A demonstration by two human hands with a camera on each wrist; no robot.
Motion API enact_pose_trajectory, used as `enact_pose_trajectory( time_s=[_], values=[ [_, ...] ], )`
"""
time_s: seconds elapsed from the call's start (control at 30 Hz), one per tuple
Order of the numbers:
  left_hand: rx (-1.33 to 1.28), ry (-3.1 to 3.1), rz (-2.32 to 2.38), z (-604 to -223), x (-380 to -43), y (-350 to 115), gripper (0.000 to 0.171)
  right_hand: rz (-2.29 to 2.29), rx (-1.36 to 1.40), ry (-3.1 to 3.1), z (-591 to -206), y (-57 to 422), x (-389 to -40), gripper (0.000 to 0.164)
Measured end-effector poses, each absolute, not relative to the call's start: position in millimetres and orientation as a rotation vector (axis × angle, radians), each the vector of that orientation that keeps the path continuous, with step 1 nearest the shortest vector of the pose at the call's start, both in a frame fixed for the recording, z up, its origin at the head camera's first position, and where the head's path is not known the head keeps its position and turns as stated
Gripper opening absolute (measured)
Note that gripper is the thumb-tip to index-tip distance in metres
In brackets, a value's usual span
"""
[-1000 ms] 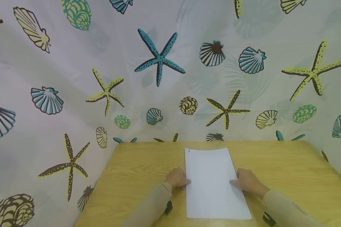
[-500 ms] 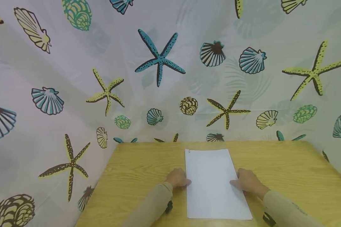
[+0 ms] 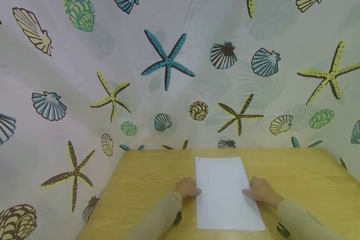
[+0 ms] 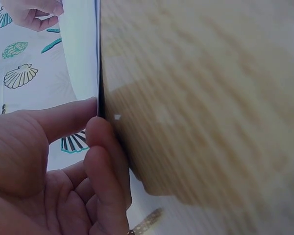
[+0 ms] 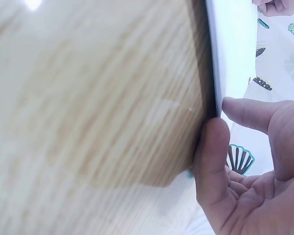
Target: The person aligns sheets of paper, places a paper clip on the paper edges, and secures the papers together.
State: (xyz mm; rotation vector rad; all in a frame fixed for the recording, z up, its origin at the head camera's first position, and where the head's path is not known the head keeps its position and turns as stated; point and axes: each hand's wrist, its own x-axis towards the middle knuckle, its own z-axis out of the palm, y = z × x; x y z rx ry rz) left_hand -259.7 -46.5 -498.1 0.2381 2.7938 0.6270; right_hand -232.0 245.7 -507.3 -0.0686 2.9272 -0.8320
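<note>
A stack of white paper sheets (image 3: 223, 200) lies lengthwise on the wooden table, a small paper clip (image 3: 199, 159) at its far left corner. My left hand (image 3: 187, 187) pinches the stack's left edge, thumb on top. In the left wrist view, the fingers (image 4: 100, 134) of that hand reach to the underside of the edge. Opposite it, my right hand (image 3: 262, 190) grips the right edge the same way. The right wrist view shows its thumb (image 5: 250, 112) on the top sheet and a finger below the edge. The top sheet looks blank.
The wooden table (image 3: 150, 173) extends to both sides of the paper. Behind it and to the sides hangs a white curtain (image 3: 180, 100) printed with starfish and shells. Beige sleeves (image 3: 160, 216) cover both forearms, with dark straps under the wrists.
The stack's far edge, slightly bowed a second ago, is straighter now. Both hands keep their grip in nearly the same place.
</note>
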Motion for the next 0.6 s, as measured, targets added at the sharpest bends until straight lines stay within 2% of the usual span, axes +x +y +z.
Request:
enact_pose_trajectory(
  time_s=[0.6],
  values=[
    [0.240,2.789,0.628,-498.0,-261.3,-47.6,0.036,-0.746,-0.085,2.936,-503.7,241.2,-231.7,0.029]
  ],
)
